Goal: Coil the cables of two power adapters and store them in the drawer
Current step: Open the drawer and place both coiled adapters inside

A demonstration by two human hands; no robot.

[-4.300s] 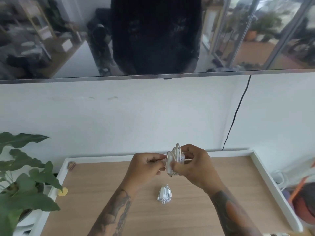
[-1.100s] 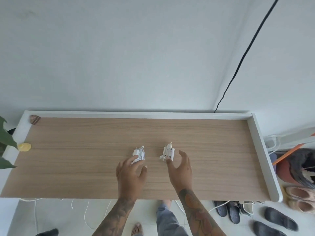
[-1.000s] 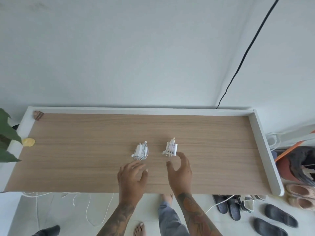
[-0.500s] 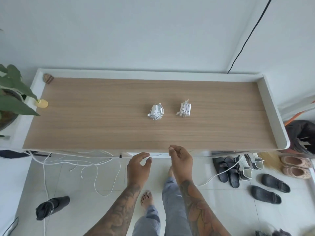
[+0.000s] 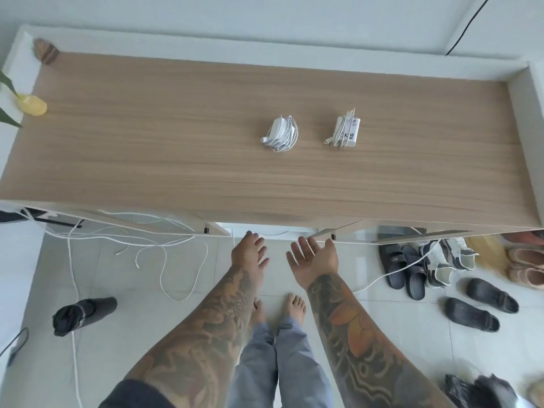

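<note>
Two white power adapters lie side by side on the wooden desk top, each with its cable wound around it: a rounded one on the left and a square one with handwriting on it on the right. Both my hands are below the desk's front edge, apart from the adapters. My left hand is palm down with fingers spread, its fingertips at the underside of the desk edge. My right hand is palm up with fingers spread, just under the edge. Neither holds anything. The drawer front is hidden under the desk edge.
Loose white cables hang and trail on the tiled floor at the left. A black bag lies lower left. Several shoes and sandals crowd the floor at the right. A plant leaf and a yellow object sit at the desk's left end.
Both hands let go of the coiled adapters, drew back off the desk top and dropped below its front edge. The view tilted down to the floor. The adapters stayed put.
</note>
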